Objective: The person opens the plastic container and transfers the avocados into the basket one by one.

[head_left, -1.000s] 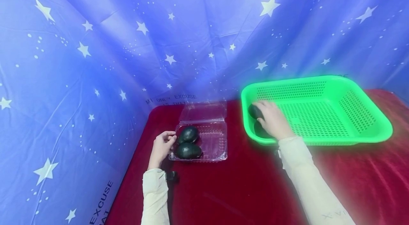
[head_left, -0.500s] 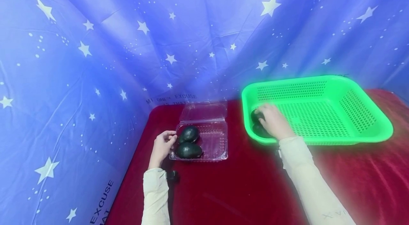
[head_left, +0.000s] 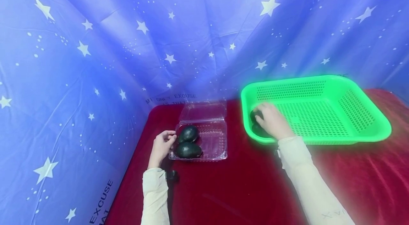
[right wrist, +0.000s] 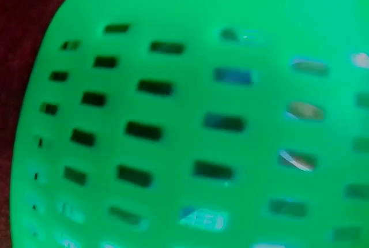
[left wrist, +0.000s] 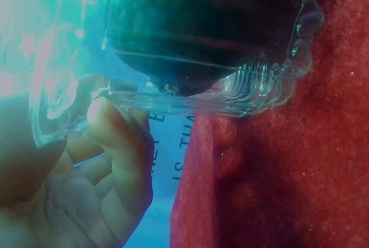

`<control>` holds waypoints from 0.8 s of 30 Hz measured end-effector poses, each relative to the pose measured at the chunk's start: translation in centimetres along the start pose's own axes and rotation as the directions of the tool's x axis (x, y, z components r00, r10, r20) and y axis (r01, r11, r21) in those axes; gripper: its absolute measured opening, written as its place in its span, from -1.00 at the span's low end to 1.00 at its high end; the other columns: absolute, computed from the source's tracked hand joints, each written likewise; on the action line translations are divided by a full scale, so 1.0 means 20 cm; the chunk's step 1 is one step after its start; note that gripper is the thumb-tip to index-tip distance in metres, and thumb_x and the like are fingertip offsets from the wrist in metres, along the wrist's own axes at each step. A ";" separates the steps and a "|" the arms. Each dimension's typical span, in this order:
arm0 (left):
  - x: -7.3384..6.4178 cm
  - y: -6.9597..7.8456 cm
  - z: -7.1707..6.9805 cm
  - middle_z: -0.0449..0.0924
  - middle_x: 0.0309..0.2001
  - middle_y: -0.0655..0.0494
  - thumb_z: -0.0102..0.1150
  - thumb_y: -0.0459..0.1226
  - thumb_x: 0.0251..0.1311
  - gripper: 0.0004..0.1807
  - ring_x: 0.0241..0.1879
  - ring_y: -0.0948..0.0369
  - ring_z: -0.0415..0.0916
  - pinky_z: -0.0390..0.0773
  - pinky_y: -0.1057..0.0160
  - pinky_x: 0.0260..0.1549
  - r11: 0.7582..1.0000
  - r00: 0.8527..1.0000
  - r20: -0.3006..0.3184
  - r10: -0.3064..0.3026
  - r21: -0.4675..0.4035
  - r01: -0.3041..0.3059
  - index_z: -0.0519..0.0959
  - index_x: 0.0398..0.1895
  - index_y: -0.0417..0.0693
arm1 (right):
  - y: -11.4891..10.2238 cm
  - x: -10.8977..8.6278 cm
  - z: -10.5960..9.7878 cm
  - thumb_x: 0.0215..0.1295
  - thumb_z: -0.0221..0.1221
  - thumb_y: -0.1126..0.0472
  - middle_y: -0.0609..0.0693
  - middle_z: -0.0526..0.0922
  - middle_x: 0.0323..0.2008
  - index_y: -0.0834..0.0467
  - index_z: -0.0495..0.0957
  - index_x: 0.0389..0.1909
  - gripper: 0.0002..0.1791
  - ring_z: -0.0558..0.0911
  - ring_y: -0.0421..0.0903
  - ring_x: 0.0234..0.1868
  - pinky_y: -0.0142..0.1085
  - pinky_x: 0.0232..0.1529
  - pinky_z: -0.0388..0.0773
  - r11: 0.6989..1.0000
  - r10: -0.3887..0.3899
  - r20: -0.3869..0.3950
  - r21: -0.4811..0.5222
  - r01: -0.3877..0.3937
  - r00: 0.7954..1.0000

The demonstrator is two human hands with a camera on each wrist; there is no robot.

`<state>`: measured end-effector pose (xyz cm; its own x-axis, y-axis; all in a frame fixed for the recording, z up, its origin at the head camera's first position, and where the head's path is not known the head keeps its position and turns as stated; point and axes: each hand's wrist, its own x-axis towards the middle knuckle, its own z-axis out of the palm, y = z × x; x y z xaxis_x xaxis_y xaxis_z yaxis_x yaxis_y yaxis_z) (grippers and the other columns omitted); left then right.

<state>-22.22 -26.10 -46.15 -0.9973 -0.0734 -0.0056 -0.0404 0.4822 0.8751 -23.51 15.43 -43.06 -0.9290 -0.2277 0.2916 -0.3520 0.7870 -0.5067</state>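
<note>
My left hand (head_left: 162, 147) pinches the left edge of a clear plastic clamshell box (head_left: 214, 145), whose lid is folded back. The left wrist view shows the thumb (left wrist: 118, 138) against the plastic wall. Two dark green avocados, an upper one (head_left: 189, 133) and a lower one (head_left: 189, 151), lie in the box's left half. Inside the bright green basket (head_left: 385, 125), my right hand (head_left: 274, 120) grips another dark avocado (head_left: 254, 115) at the left end. A further dark avocado (head_left: 259, 131) sits just below it, partly covered by the hand. The right wrist view holds only the basket's slotted wall (right wrist: 184, 109).
Box and basket stand side by side on a red cloth-covered table (head_left: 230, 189), with a strip of cloth between them. A blue star-print curtain (head_left: 204, 33) hangs behind and along the left side.
My right hand, with the avocado, has lowered a little within the basket's left end. The left hand and the box have stayed in place.
</note>
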 end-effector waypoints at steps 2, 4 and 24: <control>0.00 0.00 0.00 0.63 -0.35 -0.10 0.23 -0.32 0.30 -0.75 -0.60 0.22 0.44 0.56 0.31 -0.72 1.000 1.000 0.001 -0.001 0.001 0.001 0.63 0.01 -0.22 | -0.01 0.01 0.00 0.30 0.19 0.36 0.33 0.56 0.08 0.36 0.54 0.02 -0.71 0.44 0.29 0.22 0.19 0.32 0.32 1.000 -0.008 -0.010 0.000 0.008 1.000; 0.00 0.00 0.00 0.63 -0.34 -0.10 0.24 -0.31 0.30 -0.74 -0.60 0.22 0.44 0.56 0.31 -0.72 1.000 1.000 0.002 -0.001 0.003 0.001 0.62 0.01 -0.22 | -0.03 0.01 0.00 0.31 0.18 0.35 0.33 0.56 0.08 0.36 0.54 0.03 -0.70 0.45 0.29 0.21 0.19 0.32 0.34 1.000 -0.016 -0.018 -0.008 0.015 1.000; 0.00 0.01 0.00 0.62 -0.35 -0.07 0.23 -0.31 0.31 -0.75 -0.60 0.23 0.43 0.54 0.32 -0.73 1.000 1.000 0.002 -0.004 0.004 0.004 0.62 0.00 -0.23 | -0.28 0.05 0.05 0.34 0.18 0.26 0.20 0.61 0.04 0.28 0.54 0.08 -0.67 0.55 0.16 0.13 0.06 0.21 0.51 0.997 -0.070 -0.045 0.009 0.071 0.997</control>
<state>-22.17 -26.08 -45.99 -0.9972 -0.0736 -0.0095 -0.0441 0.4852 0.8733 -22.54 10.15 -40.71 -0.8959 -0.2567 0.3625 -0.4179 0.7637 -0.4920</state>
